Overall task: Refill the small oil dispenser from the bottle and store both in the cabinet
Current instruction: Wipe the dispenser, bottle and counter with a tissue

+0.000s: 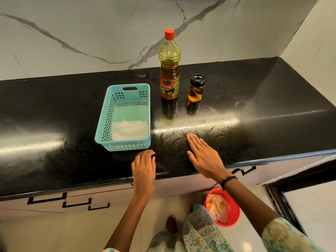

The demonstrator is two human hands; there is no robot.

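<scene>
Head view, kitchen counter, items as found.

Item 1: oil bottle [169, 70], clear plastic, red cap on, upright near the back of the black granite counter [54, 110]. Oil fills the lower part; the upper part looks near empty.

Item 2: small oil dispenser [196, 89], glass, black lid on, upright just to the right of the bottle and apart from it. Roughly half filled with amber oil.

Item 3: turquoise plastic basket [109, 113], left of the bottle, holding a white folded cloth or paper [129, 130].

Item 4: left hand [144, 169], resting at the counter's front edge, fingers loosely curled, holding nothing.

Item 5: right hand [204, 156], laid flat on the counter, fingers straight and together, holding nothing. A dark bracelet [228, 180] sits at the wrist.

Item 6: red bowl [222, 207] on the floor below, with pale contents not identifiable.

Item 7: cabinet fronts [72, 202] under the counter, closed as far as visible.

Status, by judgement: both containers capped, neither touched; whether refilling is done cannot be told. Next move calls for reaching forward to grip either container by the body; smears on the counter suggest oily, slippery surfaces.
</scene>
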